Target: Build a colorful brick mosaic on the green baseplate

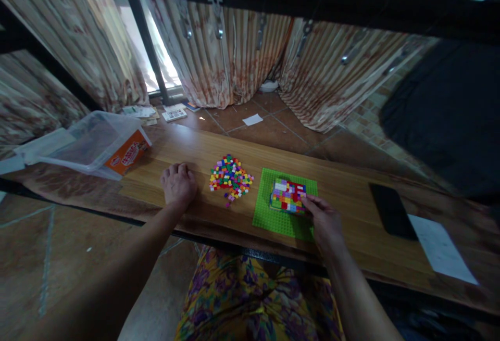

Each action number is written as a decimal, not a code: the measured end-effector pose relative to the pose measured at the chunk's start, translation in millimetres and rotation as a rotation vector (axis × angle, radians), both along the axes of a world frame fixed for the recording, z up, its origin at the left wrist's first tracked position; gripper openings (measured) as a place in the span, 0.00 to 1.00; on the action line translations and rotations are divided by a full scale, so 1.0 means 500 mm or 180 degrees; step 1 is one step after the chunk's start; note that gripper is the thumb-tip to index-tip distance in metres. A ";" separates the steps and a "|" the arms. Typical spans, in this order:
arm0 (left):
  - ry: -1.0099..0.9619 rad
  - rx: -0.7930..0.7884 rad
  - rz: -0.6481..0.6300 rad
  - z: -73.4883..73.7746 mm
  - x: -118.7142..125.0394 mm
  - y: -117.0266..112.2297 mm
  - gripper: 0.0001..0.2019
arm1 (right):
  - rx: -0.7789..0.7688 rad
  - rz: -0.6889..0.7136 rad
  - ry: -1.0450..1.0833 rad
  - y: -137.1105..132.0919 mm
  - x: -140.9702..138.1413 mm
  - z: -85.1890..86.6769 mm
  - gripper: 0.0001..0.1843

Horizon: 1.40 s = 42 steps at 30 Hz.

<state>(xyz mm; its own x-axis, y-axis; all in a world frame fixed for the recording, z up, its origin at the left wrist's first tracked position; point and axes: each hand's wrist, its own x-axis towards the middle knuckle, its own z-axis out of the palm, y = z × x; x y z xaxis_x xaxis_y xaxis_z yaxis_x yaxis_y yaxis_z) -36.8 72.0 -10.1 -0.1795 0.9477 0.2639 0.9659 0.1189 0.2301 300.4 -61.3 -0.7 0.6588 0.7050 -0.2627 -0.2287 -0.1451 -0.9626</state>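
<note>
My left hand (178, 184) rests on the wooden tabletop with its fingers curled in, left of a loose pile of small colourful toy bricks (230, 177); nothing shows in it. A bright green studded baseplate (265, 218) lies to the right of the pile. On it stands a low, box-like build of many-coloured toy bricks (287, 195), with red and white pieces on top. My right hand (326, 218) reaches over the plate's right side, thumb and fingers pinched together at the build's right edge. Whatever sits between the fingertips is too small to make out.
A clear plastic bin (94, 143) with an orange label stands at the table's left end. Towards the right lie a black phone-like slab (392, 211) and a white sheet of paper (443, 250). A dark bar (250, 2) crosses above; patterned curtains (234, 60) hang beyond.
</note>
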 end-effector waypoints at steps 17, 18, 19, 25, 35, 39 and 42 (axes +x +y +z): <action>0.0059 -0.0008 -0.0032 -0.006 -0.003 -0.001 0.18 | 0.0598 0.0567 -0.1605 -0.032 -0.136 0.084 0.11; 0.0062 -0.0004 -0.0032 -0.006 -0.003 -0.001 0.18 | 0.0637 0.0837 -0.1779 -0.035 -0.154 0.079 0.10; 0.0067 0.0008 -0.0033 -0.006 -0.003 -0.002 0.18 | 0.0670 0.1130 -0.1940 -0.036 -0.172 0.072 0.09; 0.0073 0.0060 -0.0037 -0.008 -0.003 -0.002 0.17 | 0.0715 0.2296 -0.2662 -0.012 -0.261 0.019 0.10; 0.0090 0.0073 -0.0019 -0.009 -0.003 -0.001 0.17 | 0.0376 0.2668 -0.3861 0.057 -0.306 -0.031 0.11; 0.0079 0.0074 -0.0030 -0.010 -0.003 0.000 0.17 | 0.0439 0.2702 -0.3793 0.052 -0.307 -0.032 0.10; 0.0076 0.0066 -0.0024 -0.010 -0.003 0.000 0.17 | 0.0496 0.2724 -0.3406 0.030 -0.302 -0.014 0.09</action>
<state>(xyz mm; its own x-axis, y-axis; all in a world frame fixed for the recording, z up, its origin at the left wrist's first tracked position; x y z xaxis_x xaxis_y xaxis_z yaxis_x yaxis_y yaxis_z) -38.4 72.1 -15.1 -0.1657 0.9434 0.2875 0.9720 0.1069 0.2092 149.2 -46.2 -7.9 -0.1619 0.9641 0.2106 0.7313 0.2605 -0.6304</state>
